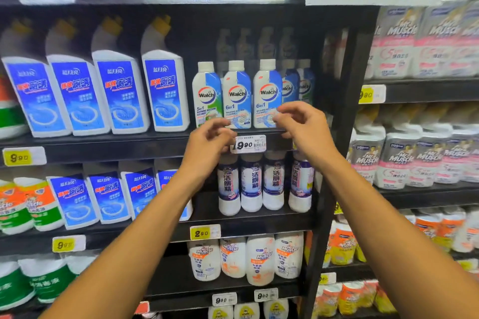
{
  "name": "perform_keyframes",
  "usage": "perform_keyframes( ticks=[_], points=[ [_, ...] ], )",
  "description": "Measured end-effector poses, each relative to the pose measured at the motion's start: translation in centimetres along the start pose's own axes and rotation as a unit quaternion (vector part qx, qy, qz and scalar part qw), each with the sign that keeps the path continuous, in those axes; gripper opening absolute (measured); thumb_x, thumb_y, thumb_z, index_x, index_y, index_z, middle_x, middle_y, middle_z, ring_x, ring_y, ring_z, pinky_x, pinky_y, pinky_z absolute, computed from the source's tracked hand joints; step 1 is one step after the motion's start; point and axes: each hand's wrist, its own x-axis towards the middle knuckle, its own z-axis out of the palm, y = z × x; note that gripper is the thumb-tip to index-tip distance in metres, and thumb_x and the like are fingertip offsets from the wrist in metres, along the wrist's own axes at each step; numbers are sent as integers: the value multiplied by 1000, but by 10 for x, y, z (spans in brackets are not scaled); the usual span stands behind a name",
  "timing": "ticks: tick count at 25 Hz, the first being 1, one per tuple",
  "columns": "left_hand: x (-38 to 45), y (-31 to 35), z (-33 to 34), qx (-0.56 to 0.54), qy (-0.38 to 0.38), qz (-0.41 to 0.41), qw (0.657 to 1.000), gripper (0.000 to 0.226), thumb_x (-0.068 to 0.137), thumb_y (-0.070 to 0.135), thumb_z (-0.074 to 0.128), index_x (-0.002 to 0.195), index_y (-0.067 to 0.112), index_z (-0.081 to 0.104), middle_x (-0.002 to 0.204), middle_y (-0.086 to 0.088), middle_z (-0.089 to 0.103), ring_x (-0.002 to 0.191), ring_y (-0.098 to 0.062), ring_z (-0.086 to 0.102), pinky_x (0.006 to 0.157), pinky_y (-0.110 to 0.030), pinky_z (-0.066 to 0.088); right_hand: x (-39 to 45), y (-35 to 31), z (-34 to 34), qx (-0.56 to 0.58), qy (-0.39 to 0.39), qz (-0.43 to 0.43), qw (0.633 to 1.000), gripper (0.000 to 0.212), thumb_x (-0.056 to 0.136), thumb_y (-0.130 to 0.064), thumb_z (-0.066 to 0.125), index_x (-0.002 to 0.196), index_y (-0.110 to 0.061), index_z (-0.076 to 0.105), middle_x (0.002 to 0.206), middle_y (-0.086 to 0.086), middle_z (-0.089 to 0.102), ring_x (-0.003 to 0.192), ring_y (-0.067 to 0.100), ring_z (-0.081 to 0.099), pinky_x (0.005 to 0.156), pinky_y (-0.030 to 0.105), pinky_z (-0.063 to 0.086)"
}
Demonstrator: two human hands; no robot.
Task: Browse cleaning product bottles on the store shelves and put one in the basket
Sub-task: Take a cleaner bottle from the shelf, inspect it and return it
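Reaching up toward the row of Walch washing machine cleaner bottles point(237, 94), both hands hover in front of the shelf edge, and neither has hold of anything yet. The left hand point(207, 141) sits just left of the 19.90 price tag point(248, 144), fingers loosely curled and empty, its fingertips close to the base of the leftmost Walch bottle point(207, 94). The right hand point(303, 127) is above and right of that tag, fingers bent and spread, tips near the lower label of the third Walch bottle point(267, 93); whether they touch it I cannot tell. No basket shows in this view. To do the pick well, I would settle on one bottle, wrap one hand round its waist above the tag, and draw it straight forward so the close-packed neighbours do not tip. The free hand could steady the bottle beside it. Blue toilet cleaner bottles point(166, 90) stand left of the tag and need no touching.
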Motion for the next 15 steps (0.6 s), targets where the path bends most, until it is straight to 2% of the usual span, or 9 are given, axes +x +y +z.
perform_keyframes(
  ticks=[3, 5, 6, 8, 10, 12, 15],
  points=[
    [27, 18, 10, 4, 27, 24, 999, 15, 92, 6, 63, 100, 19, 63, 95, -6, 69, 82, -12, 68, 77, -23, 53, 30, 1, 0, -52, 19, -4, 998, 23, 89, -8, 68, 108, -17, 57, 100, 2, 63, 90, 11, 61, 75, 15, 53],
    [41, 22, 16, 25, 44, 31, 998, 15, 92, 8, 63, 103, 18, 63, 104, -11, 68, 92, -18, 67, 85, -29, 53, 44, 7, 2, -108, -1, 14, 994, 34, 89, -15, 72, 116, -18, 52, 112, -1, 59, 104, 14, 60, 88, 27, 54],
    [46, 21, 18, 38, 49, 29, 998, 15, 93, 9, 63, 105, 18, 62, 107, -12, 67, 96, -20, 66, 83, -28, 54, 48, 11, 4, -131, -11, 21, 991, 37, 88, -19, 73, 118, -18, 51, 117, 1, 58, 108, 15, 59, 91, 32, 53],
    [54, 19, 23, 35, 59, 17, 998, 16, 93, 9, 62, 107, 17, 62, 105, -8, 67, 91, -17, 67, 70, -18, 52, 56, 20, 4, -139, -27, 29, 989, 37, 84, -25, 78, 113, -20, 54, 124, 5, 61, 107, 17, 63, 92, 35, 53],
    [59, 18, 27, 13, 57, 2, 998, 15, 93, 7, 61, 105, 17, 62, 100, -5, 68, 81, -12, 69, 61, -14, 51, 63, 27, 6, -154, -49, 44, 986, 44, 80, -34, 80, 114, -15, 60, 125, 8, 63, 107, 20, 65, 94, 42, 55],
    [62, 15, 28, 6, 51, -16, 999, 16, 92, 6, 61, 102, 19, 63, 97, -4, 69, 80, -14, 71, 63, -19, 53, 68, 33, 7, -174, -65, 53, 981, 55, 77, -41, 82, 121, -15, 63, 124, 10, 63, 108, 24, 65, 94, 46, 54],
    [60, 10, 29, -27, 46, -49, 997, 15, 91, 6, 62, 100, 17, 64, 88, -6, 72, 75, -18, 71, 72, -27, 57, 71, 38, 11, -187, -65, 57, 979, 61, 71, -44, 84, 121, -18, 61, 121, 6, 65, 108, 24, 65, 93, 47, 54]
  ],
)
